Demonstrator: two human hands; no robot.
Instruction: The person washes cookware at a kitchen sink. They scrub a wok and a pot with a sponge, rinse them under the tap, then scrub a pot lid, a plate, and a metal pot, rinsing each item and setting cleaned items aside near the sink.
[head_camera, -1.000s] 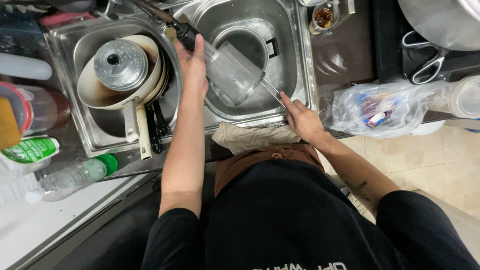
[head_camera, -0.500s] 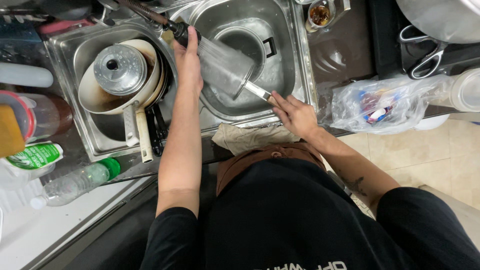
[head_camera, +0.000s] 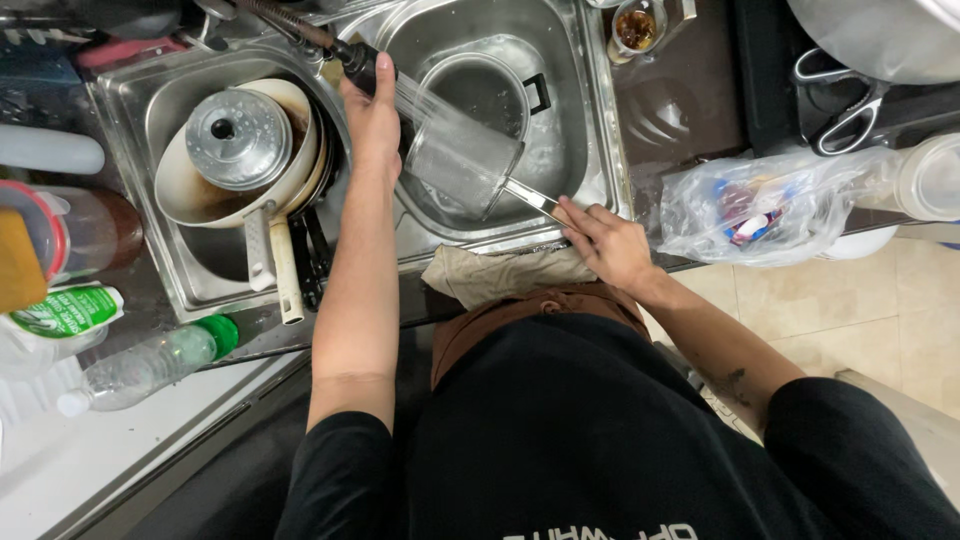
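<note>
Stainless double sink (head_camera: 600, 130) set in a dark kitchen counter: a person's left hand (head_camera: 372, 110) grips the spray faucet head (head_camera: 358, 62), while the right hand (head_camera: 608, 240) closes on the handle of a wire strainer (head_camera: 462, 160) under the spray. Left of the left hand sit stacked pans (head_camera: 240, 175), a green-capped bottle (head_camera: 150, 362) and a green-labelled package (head_camera: 62, 310); right of the right hand lies a clear plastic bag (head_camera: 770, 205). The strainer has shifted lower since a moment ago.

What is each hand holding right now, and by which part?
Right hand grips the mesh strainer by its flat metal handle. Left hand holds the spray faucet head.
</note>
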